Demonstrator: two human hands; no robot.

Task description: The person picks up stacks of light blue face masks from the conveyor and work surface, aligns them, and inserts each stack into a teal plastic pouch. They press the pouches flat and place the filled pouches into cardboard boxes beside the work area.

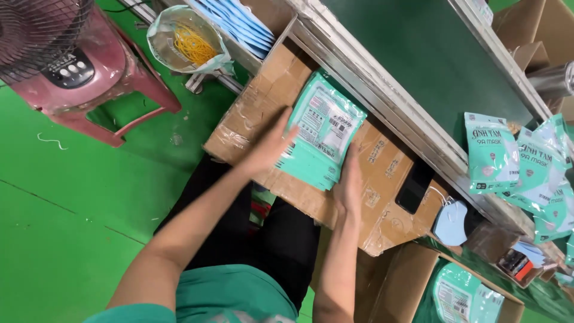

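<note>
A stack of teal and white mask packets [323, 128] lies on a flattened brown cardboard sheet [382, 173] across my lap. My left hand [272, 146] presses flat against the stack's left side, fingers spread. On the stack's right lower side my right hand [348, 182] presses in, fingers straight. Both hands squeeze the stack between them.
A black phone [414, 186] lies on the cardboard to the right. A green conveyor belt [430, 54] runs behind, with several teal packets [520, 161] on it. A cardboard box [418, 287] with packets stands at lower right. A pink stool [107, 78] and a bag of yellow bands [191, 42] sit at left.
</note>
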